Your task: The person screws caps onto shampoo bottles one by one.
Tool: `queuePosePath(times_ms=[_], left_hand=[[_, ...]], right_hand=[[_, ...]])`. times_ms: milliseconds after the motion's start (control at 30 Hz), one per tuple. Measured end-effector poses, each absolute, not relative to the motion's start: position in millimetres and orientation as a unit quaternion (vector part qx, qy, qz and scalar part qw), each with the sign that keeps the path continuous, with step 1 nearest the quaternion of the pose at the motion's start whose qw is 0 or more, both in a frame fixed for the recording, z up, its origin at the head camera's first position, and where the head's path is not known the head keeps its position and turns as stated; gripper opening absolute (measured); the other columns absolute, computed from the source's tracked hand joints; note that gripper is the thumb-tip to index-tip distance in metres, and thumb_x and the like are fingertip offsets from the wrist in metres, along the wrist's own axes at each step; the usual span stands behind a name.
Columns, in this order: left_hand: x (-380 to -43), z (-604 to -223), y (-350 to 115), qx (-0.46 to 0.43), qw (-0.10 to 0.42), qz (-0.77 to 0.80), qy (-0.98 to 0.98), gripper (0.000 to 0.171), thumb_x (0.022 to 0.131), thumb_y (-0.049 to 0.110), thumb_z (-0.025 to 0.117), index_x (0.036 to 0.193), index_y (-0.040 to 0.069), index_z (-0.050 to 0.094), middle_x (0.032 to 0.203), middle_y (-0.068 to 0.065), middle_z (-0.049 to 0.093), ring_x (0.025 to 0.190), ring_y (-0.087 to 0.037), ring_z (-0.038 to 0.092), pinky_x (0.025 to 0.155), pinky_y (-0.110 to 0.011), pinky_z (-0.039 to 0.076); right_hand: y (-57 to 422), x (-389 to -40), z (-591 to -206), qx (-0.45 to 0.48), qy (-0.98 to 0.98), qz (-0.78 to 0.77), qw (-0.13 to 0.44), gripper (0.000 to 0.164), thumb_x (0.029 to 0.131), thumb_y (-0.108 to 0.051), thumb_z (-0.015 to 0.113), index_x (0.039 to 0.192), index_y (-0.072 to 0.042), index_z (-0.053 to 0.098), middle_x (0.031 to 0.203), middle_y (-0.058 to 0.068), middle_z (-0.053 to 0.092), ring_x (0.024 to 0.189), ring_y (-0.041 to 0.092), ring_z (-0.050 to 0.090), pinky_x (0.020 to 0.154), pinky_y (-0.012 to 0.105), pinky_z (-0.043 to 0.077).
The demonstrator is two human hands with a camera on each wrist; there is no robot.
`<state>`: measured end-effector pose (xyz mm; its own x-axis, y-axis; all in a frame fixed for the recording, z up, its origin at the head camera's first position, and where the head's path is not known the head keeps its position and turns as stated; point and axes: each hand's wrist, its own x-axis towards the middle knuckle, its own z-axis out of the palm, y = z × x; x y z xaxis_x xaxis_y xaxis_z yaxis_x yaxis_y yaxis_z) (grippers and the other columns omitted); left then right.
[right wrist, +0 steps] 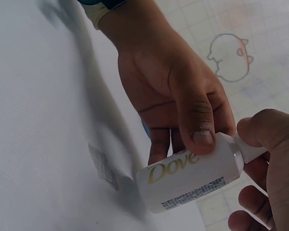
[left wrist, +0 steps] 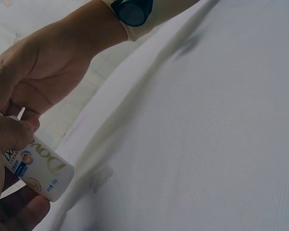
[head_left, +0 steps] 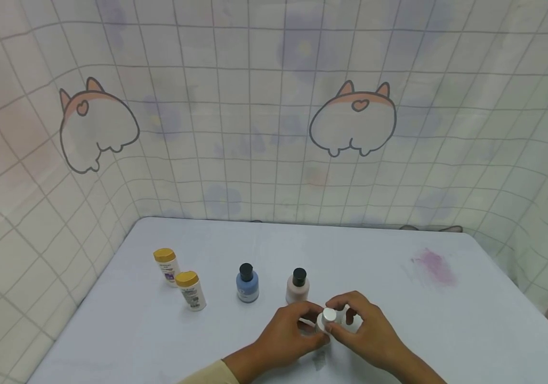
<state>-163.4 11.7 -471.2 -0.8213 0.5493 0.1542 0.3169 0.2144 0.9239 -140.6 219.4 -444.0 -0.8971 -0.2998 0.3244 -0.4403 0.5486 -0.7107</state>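
A small white Dove bottle (right wrist: 192, 185) is held between both hands close over the table. My left hand (head_left: 288, 330) grips its body, with the thumb along the side in the right wrist view. Thumb and fingers of my right hand (head_left: 372, 330) pinch the white cap (head_left: 329, 315) at its top. In the left wrist view, the gold lettering on the bottle (left wrist: 48, 171) shows past the fingers. Just behind the left hand stands a pale pink bottle (head_left: 297, 290) with a black cap.
A blue bottle (head_left: 247, 288) with a black cap stands left of the pink one. Farther left are two white bottles with yellow lids, one nearer (head_left: 191, 293) and one farther back (head_left: 166, 266). The white table (head_left: 111, 330) has a pink stain (head_left: 437, 266) at right. A patterned curtain (head_left: 255, 106) hangs behind.
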Motion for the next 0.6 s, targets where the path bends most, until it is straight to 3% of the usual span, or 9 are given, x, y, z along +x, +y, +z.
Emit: queuePosePath(times_ms=[300, 600], left_hand=[[-163.1, -473.4, 12.8, 0.283, 0.095, 0.559, 0.773, 0.037, 0.083, 0.035, 0.071, 0.114, 0.021, 0.059, 0.108, 0.014, 0.061, 0.096, -0.002, 0.058, 0.081, -0.023, 0.052], [-162.1, -469.9, 11.0, 0.299, 0.087, 0.568, 0.761, 0.038, 0.082, 0.026, 0.074, 0.116, 0.022, 0.058, 0.112, 0.013, 0.06, 0.098, -0.003, 0.058, 0.082, -0.027, 0.053]], right_hand=[[219.6, -140.9, -446.7, 0.208, -0.872, 0.435, 0.088, 0.036, 0.079, -0.036, 0.075, 0.109, -0.034, 0.056, 0.103, -0.015, 0.056, 0.077, 0.02, 0.054, 0.063, 0.027, 0.046], [220.6, -142.0, -442.2, 0.278, -0.854, 0.431, 0.093, 0.043, 0.083, -0.009, 0.07, 0.12, -0.027, 0.057, 0.114, -0.012, 0.057, 0.084, 0.013, 0.055, 0.068, 0.029, 0.049]])
